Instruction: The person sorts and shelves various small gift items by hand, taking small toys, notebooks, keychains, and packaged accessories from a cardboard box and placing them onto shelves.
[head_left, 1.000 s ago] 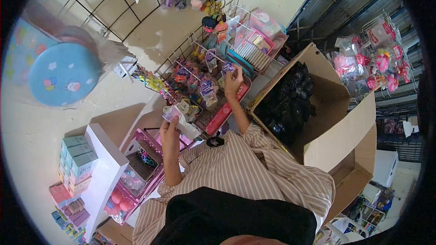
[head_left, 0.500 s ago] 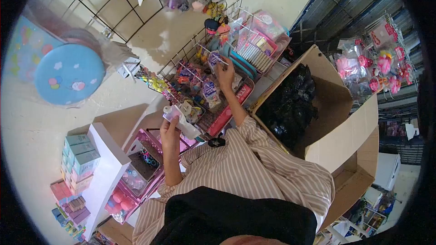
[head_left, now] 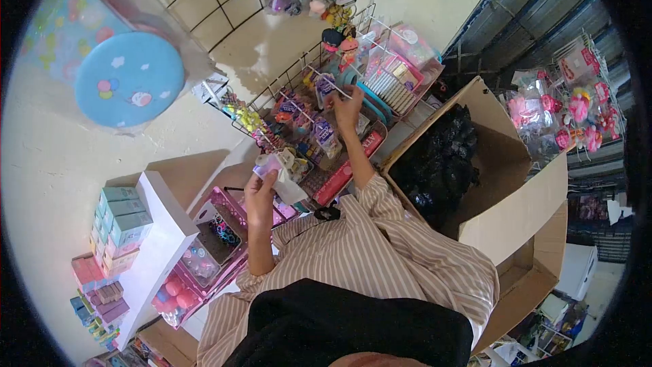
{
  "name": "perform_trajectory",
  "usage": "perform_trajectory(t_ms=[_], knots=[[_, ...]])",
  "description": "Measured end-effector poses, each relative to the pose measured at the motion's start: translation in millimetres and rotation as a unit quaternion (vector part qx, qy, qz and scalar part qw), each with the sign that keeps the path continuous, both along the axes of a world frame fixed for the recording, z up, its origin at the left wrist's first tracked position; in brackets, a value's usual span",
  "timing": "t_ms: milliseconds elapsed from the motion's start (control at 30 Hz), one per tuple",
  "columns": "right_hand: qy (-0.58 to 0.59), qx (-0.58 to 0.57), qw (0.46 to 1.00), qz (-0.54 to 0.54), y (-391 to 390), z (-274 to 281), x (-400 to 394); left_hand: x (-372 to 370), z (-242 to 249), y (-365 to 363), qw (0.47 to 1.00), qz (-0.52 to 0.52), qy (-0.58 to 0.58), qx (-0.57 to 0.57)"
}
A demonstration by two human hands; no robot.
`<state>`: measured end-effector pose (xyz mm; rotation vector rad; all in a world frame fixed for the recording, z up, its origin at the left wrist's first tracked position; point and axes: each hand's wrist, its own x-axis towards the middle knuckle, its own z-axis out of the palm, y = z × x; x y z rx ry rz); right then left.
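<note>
At upper centre of the frame, the right hand (head_left: 348,107) has moved further up the wire rack (head_left: 285,81), pinching a small carded packet (head_left: 326,85) on a hook. Below, the left hand (head_left: 260,194) grips a bundle of packets (head_left: 280,171), now slightly higher.

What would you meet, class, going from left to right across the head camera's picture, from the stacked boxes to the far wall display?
Stacked teal boxes → left hand holding a bunch of small packets → right hand at a peg on the wire rack → open cardboard box with black contents → pink packaged toys.
</note>
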<state>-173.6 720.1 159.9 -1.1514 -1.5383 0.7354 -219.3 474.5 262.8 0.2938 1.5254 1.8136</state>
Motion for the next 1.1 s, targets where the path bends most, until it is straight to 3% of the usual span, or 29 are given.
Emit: perform_trajectory(t_ms=[133, 200, 267, 333, 367, 400, 433, 500, 533, 600, 633, 667, 733, 767, 800, 867, 933, 1000, 1033, 1067, 1100], knots=[[0.083, -0.078, 0.993, -0.035, -23.4, 28.6, 16.0, 4.6, 6.1, 7.5, 0.999, -0.002, 0.045, -0.026], [0.079, -0.025, 0.996, -0.019, -32.9, 49.5, 20.5, 7.7, 11.5, 11.8, 0.999, -0.003, 0.045, -0.011], [0.17, -0.075, 0.982, 0.038, -46.3, 77.3, 26.1, 11.5, 16.5, 16.2, 0.998, -0.027, 0.064, -0.011], [0.161, -0.079, 0.98, 0.082, -60.1, 102.5, 33.7, 15.5, 20.9, 19.9, 0.997, -0.034, 0.075, -0.011], [0.142, -0.118, 0.947, 0.264, -65.7, 112.7, 38.1, 17.4, 22.1, 21.7, 0.997, -0.036, 0.073, -0.008], [0.118, -0.152, 0.879, 0.436, -70.3, 117.2, 42.4, 19.1, 22.2, 23.2, 0.997, -0.039, 0.071, -0.005], [0.118, -0.154, 0.881, 0.432, -74.6, 117.1, 46.4, 20.6, 21.0, 24.7, 0.997, -0.043, 0.069, -0.007], [-0.032, -0.126, 0.784, 0.607, -81.1, 116.6, 52.4, 22.8, 16.9, 27.0, 0.996, -0.039, 0.079, 0.026], [-0.031, -0.128, 0.786, 0.604, -82.3, 118.3, 53.7, 23.0, 14.9, 26.2, 0.996, -0.042, 0.079, 0.025], [0.032, -0.235, 0.77, 0.592, -83.7, 122.2, 54.2, 22.4, 12.2, 23.7, 0.996, -0.056, 0.07, 0.004], [0.152, -0.217, 0.764, 0.589, -85.8, 117.9, 52.2, 22.6, 14.2, 22.5, 0.996, -0.058, 0.07, 0.004], [0.152, -0.216, 0.765, 0.587, -87.5, 120.1, 52.1, 23.5, 17.8, 21.3, 0.995, -0.07, 0.014, 0.072], [0.459, -0.421, 0.602, 0.5, -90.1, 126.2, 53.3, 25.5, 19.3, 21.0, 0.986, -0.083, -0.043, 0.14], [0.516, -0.466, 0.504, 0.512, -89.9, 124.8, 53.1, 26.4, 17.9, 20.8, 0.989, -0.098, 0.0, 0.11], [0.516, -0.466, 0.505, 0.512, -88.4, 118.1, 53.6, 27.5, 17.0, 20.1, 0.99, -0.112, 0.043, 0.079], [0.461, -0.524, 0.369, 0.613, -86.1, 107.4, 53.7, 24.0, 17.9, 23.2, 0.988, -0.115, 0.068, 0.082], [0.424, -0.515, 0.359, 0.653, -94.1, 109.2, 57.0, 18.7, 21.7, 27.5, 0.985, -0.115, 0.093, 0.086], [0.307, -0.577, 0.42, 0.63, -98.9, 112.2, 60.1, 14.7, 29.4, 31.3, 0.967, -0.177, 0.161, 0.084], [0.335, -0.567, 0.368, 0.657, -96.4, 91.4, 57.4, 16.0, 30.3, 31.4, 0.967, -0.178, 0.162, 0.086], [0.335, -0.565, 0.37, 0.657, -97.0, 92.7, 57.4, 18.4, 30.8, 31.4, 0.976, -0.147, 0.135, 0.091], [0.263, -0.538, 0.517, 0.612, -98.2, 94.3, 57.9, 20.0, 31.1, 32.1, 0.983, -0.118, 0.107, 0.096]])
